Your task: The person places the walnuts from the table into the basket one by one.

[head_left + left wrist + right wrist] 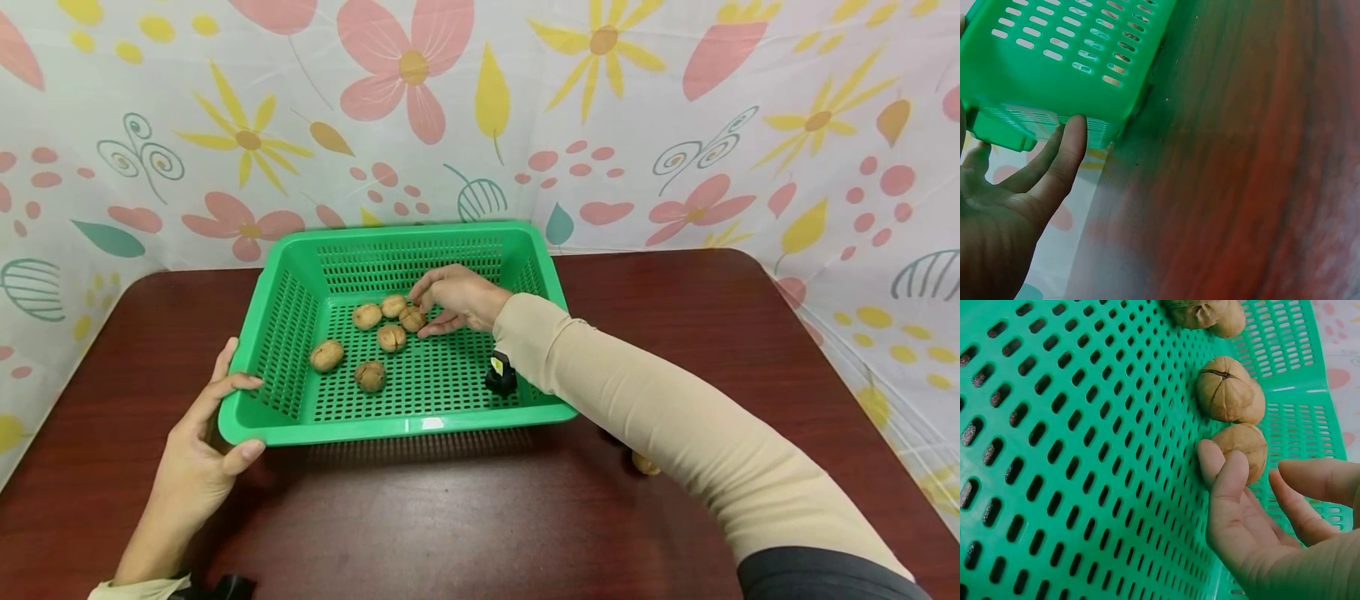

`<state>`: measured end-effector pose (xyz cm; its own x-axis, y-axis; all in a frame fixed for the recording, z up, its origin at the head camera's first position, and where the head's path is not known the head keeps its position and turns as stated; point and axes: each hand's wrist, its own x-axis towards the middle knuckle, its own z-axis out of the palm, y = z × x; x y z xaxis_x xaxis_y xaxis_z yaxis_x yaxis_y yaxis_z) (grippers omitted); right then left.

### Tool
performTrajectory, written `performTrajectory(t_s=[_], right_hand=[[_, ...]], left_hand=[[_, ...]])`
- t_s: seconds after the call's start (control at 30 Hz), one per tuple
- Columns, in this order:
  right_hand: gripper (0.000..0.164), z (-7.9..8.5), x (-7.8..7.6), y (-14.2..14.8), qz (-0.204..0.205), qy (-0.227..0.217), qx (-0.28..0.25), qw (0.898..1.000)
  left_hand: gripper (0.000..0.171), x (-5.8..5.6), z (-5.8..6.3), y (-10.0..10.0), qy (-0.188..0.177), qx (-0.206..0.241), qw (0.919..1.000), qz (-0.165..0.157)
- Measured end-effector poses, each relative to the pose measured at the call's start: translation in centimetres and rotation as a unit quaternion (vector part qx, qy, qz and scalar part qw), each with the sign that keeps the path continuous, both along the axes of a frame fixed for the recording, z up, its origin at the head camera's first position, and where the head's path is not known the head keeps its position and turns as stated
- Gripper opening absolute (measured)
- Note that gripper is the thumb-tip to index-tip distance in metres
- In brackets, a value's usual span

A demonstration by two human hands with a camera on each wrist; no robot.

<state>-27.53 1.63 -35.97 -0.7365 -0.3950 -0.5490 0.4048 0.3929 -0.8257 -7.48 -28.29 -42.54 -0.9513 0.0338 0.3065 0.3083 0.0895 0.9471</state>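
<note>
A slotted green basket (352,432) sits on a dark red-brown table (450,517), before a flower-printed cloth (412,100). Inside are six walnuts (391,337): four grouped between 10 and 12 o'clock from the basket's middle, one at 9 and one at 8. The person's left hand (193,454) holds the basket's corner at 8 o'clock, thumb on the near rim, fingers over the side. The right hand (461,298) reaches in from 4 o'clock, fingers loosely bent and parted around the group's rightmost walnut (410,319); no firm grip shows, and whether the fingertips touch it is hard to tell. Another walnut (645,463) lies on the table at 4 o'clock from the basket, partly behind the sleeved forearm (645,400). With six inside and at least one outside, the work looks well along but unfinished; the arm may hide more.
</note>
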Motion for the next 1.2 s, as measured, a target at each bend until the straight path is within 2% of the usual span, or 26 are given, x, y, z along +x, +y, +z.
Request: performTrajectory(t_s=[0.2,0.4,0.57,0.73,0.93,1.03,1.2], right_hand=[[0.036,0.3,0.1,0.1,-0.011,0.012,0.005,1.0],[0.036,1.4,0.2,0.6,-0.018,0.022,-0.024,0.999],[0.033,3.2,0.5,1.7,-0.014,0.036,-0.063,0.997],[0.027,6.1,1.1,3.7,0.003,0.061,-0.09,0.994],[0.027,8.6,3.4,8.1,0.025,0.12,-0.081,0.989],[0.027,9.0,5.1,10.8,0.034,0.142,-0.067,0.987],[0.03,8.6,7.5,15.9,0.015,0.15,-0.074,0.986]], left_hand=[[0.059,0.0,-0.1,0.0,-0.007,0.001,1.0,0.006],[0.058,0.2,-0.2,-0.1,-0.012,0.012,0.9999,-0.003],[0.058,0.1,-0.2,-0.1,-0.009,0.006,0.9999,-0.006],[0.056,0.0,-0.2,-0.1,-0.006,0.01,0.9999,-0.011],[0.055,0.0,-0.1,0.0,-0.006,0.019,0.9995,-0.023],[0.055,0.1,-0.1,-0.1,-0.007,0.021,0.9995,-0.022],[0.056,0.1,-0.1,-0.1,-0.005,0.019,0.9997,-0.016]])
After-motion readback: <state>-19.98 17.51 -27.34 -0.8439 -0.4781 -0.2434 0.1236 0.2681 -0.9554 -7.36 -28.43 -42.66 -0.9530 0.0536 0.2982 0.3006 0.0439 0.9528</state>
